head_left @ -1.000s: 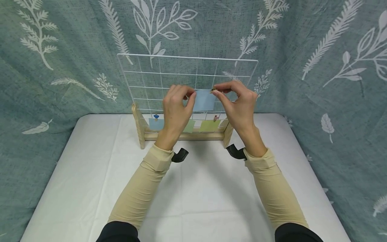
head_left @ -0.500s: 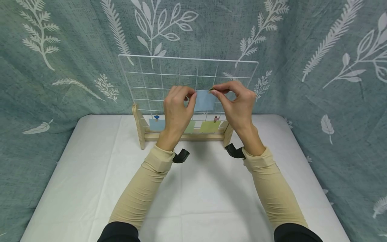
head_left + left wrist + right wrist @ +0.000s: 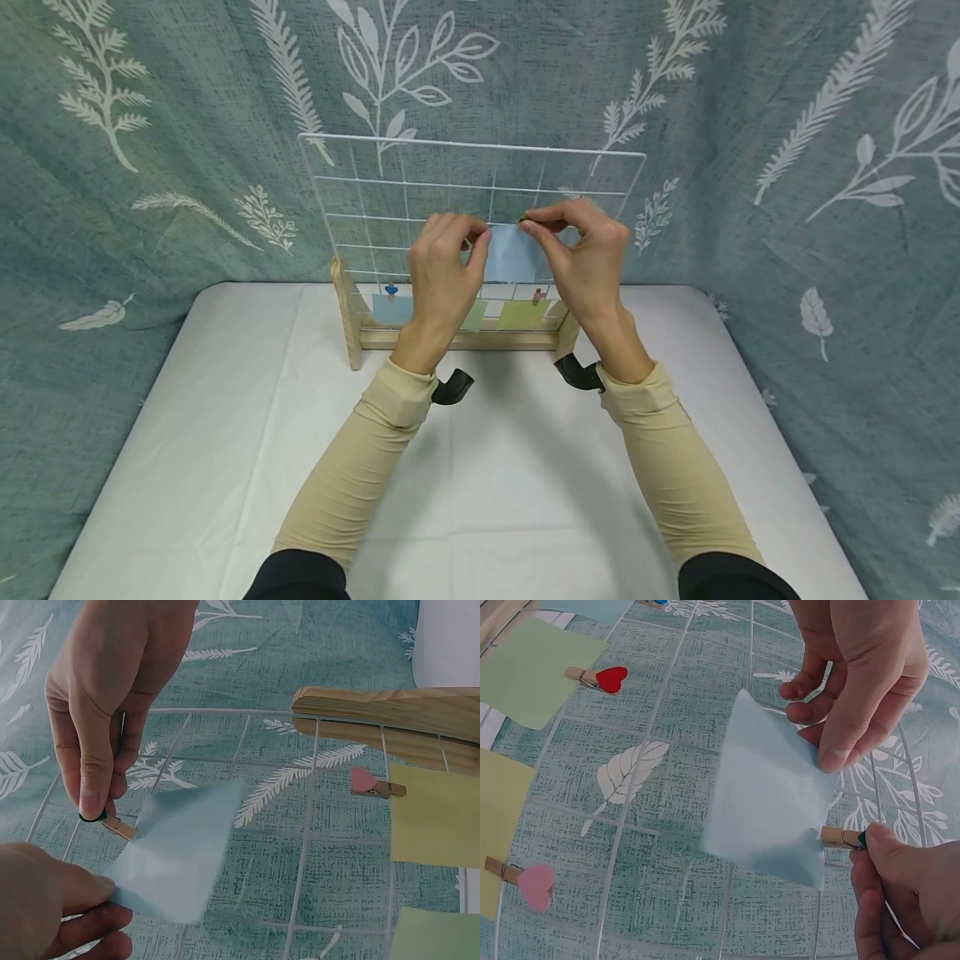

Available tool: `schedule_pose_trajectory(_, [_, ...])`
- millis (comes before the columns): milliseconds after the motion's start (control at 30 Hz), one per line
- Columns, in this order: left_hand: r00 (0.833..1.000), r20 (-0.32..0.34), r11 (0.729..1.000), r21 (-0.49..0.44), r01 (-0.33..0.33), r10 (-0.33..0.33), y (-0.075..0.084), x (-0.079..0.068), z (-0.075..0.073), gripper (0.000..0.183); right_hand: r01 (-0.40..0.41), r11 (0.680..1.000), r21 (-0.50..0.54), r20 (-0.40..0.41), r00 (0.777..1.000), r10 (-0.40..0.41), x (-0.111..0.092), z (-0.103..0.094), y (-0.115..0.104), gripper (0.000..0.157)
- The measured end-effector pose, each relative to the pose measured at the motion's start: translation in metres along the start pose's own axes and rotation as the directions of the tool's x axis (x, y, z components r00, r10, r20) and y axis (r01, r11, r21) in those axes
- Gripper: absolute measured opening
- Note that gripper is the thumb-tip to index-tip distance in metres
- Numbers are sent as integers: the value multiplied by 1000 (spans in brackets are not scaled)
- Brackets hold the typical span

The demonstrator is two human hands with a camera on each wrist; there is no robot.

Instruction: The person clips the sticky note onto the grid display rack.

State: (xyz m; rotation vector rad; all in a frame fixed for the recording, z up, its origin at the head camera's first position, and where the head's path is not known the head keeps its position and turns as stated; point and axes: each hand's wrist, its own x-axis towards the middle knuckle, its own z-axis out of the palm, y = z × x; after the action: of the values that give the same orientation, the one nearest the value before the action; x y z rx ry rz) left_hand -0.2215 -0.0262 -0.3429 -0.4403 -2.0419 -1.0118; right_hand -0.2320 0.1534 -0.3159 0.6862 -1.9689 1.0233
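Observation:
A sheet of light blue paper (image 3: 510, 254) stands against the white wire grid (image 3: 468, 187). My left hand (image 3: 444, 267) pinches its upper left corner between thumb and fingers. At the sheet's top edge, toward the right, my right hand (image 3: 588, 258) pinches a small wooden clothespin (image 3: 841, 838) by its handle end, where a dark green decoration partly shows. The clothespin's tip meets the paper edge in the right wrist view; whether it also clips a grid wire I cannot tell. The sheet's free lower part bends slightly in the left wrist view (image 3: 184, 855).
Lower on the grid hang a blue paper (image 3: 392, 310) with a blue-topped clothespin, a green paper (image 3: 544, 671) with a red heart clothespin (image 3: 611, 679), and a yellow-green paper (image 3: 431, 817) with a pink heart clothespin (image 3: 364, 780). A wooden stand (image 3: 457, 339) carries the grid on the white table (image 3: 480, 467).
My right hand has shifted slightly left along the paper's top edge, bringing the clothespin with it. The left hand keeps its pinch on the corner, almost in place.

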Motion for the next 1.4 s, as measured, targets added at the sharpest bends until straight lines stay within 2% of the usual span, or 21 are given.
schedule_pose_trajectory(100, [1000, -2, 1000, 0, 2, -2, 2, 0, 0, 7, 8, 1000, -20, 5, 1000, -8, 0, -1, -1, 11])
schedule_pose_trajectory(433, [1000, -1, 1000, -2, 9, -9, 5, 0, 1, 8, -48, 998, -29, 5, 999, 48, 2, -2, -5, 10])
schedule_pose_trajectory(1033, [1000, -14, 1000, -18, 13, -13, 9, -4, 2, 7, 8, 991, -132, 6, 1000, -7, -4, -7, -14, 11])
schedule_pose_trajectory(1267, [999, -39, 1000, -19, 15, -16, 7, -7, 2, 7, 31, 991, -132, 2, 1000, -31, -11, -5, -14, 14])
schedule_pose_trajectory(1400, [999, -49, 1000, -17, 14, -15, 5, -9, 1, 6, 17, 991, -130, -5, 1000, -18, -15, -3, -16, 17])
